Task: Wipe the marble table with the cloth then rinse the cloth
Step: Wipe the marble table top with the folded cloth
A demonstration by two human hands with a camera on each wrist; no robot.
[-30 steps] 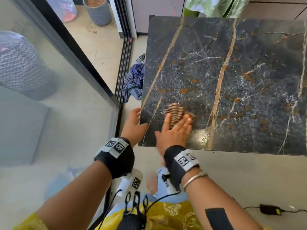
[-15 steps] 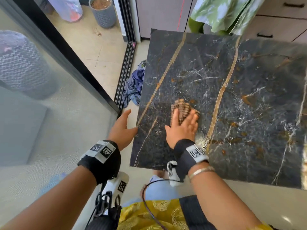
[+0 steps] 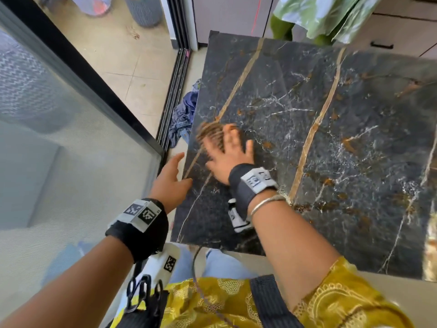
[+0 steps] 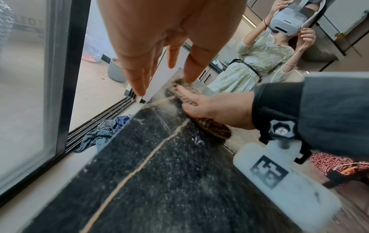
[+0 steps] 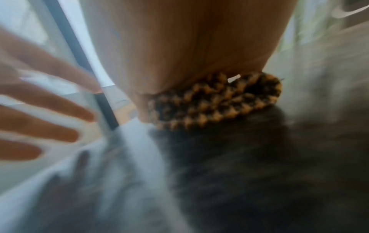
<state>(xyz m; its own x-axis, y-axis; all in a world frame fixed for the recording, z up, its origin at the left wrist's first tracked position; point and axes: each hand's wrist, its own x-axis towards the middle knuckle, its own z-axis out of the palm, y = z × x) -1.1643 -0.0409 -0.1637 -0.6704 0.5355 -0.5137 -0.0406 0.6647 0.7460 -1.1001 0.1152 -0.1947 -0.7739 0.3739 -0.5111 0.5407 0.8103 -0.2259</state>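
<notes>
The dark marble table (image 3: 331, 143) with gold and white veins fills the right of the head view. A brown and tan knitted cloth (image 3: 208, 136) lies on it near the left edge, blurred by motion. My right hand (image 3: 227, 150) presses flat on the cloth with straight, spread fingers; the cloth (image 5: 215, 102) shows under the palm in the right wrist view. My left hand (image 3: 169, 176) hovers open beside the table's left edge, holding nothing; its fingers (image 4: 137, 75) point along the edge (image 4: 119, 134).
A glass sliding door with a black frame (image 3: 78, 74) stands close on the left. A crumpled blue cloth (image 3: 183, 117) lies on the floor by the door track. Another person in a green dress (image 4: 259, 63) stands beyond the table. Cabinets (image 3: 390, 31) lie behind.
My right hand has swept the cloth farther up and to the left across the marble. My left hand has come off the table's corner and now hovers beside the edge.
</notes>
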